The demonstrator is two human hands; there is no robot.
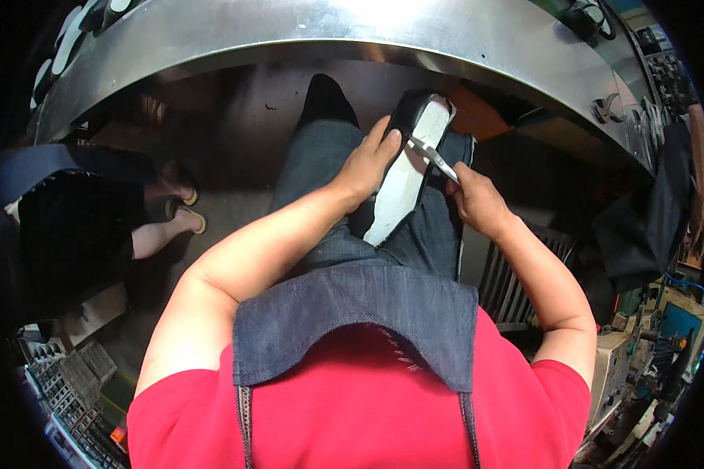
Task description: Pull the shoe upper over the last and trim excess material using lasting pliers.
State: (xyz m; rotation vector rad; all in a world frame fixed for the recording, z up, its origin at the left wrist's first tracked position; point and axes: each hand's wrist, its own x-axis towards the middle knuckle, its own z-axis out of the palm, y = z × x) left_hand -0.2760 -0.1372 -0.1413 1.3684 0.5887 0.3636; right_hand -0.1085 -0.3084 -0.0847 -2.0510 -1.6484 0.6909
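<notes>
A black shoe [403, 187] with a white underside lies sole up across my lap, over dark jeans and tilted toward the bench. My left hand [365, 166] grips its black side edge, the thumb near the rim. In my right hand [481, 202] are silver metal pincers [436, 159], the fingers wrapped round the handle. Their head rests at the shoe's edge, close to my left thumb. What lies between the jaws is too small to make out.
A shiny metal bench [305, 27] curves across the front, with shoes [70, 31] at its far left and more black-and-white pieces [590, 17] at the right. Another person's sandalled feet [186, 205] are on the left. Machinery [614, 367] stands at the right; a wire rack [66, 391] is lower left.
</notes>
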